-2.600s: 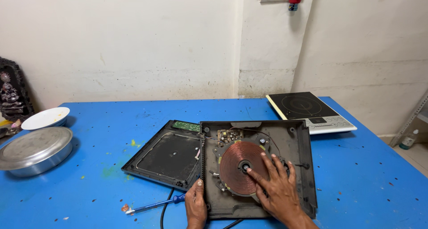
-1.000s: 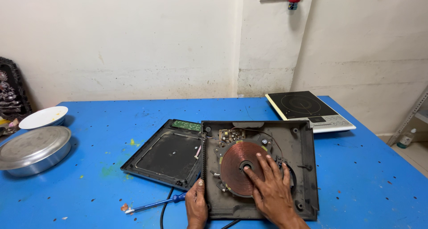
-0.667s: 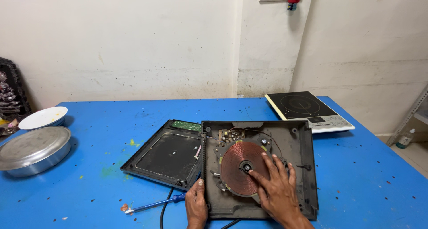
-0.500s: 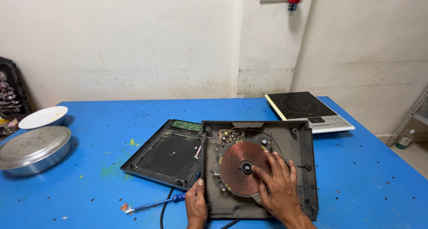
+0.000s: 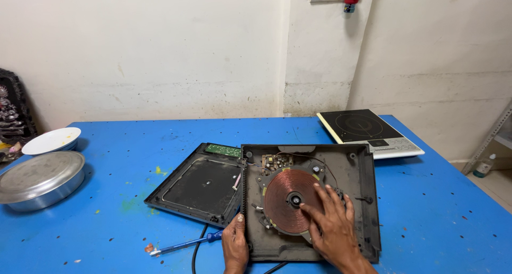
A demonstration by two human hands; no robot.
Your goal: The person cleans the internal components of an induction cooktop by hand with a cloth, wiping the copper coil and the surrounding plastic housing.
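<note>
An opened induction cooker base [image 5: 358, 170] lies on the blue table [image 5: 133, 140], its copper coil [image 5: 285, 199] and a small circuit board [image 5: 276, 161] exposed. My right hand [image 5: 333, 228] rests flat on the coil's right side, fingers spread, one fingertip near the coil's centre hub. My left hand [image 5: 235, 243] presses on the base's front left corner. The detached black top panel [image 5: 200, 183] lies upside down just left of the base. A blue-handled screwdriver [image 5: 184, 245] lies on the table beside my left hand.
A second, intact induction cooker [image 5: 368, 132] sits at the back right. A steel lidded pan [image 5: 37, 179] and a white plate [image 5: 52, 140] stand at the far left. A black power cord [image 5: 197, 250] runs off the front edge. A wall rises behind the table.
My right hand has shifted slightly over the coil, sliding between its right edge and its centre. My left hand and the cooker base have stayed in place.
</note>
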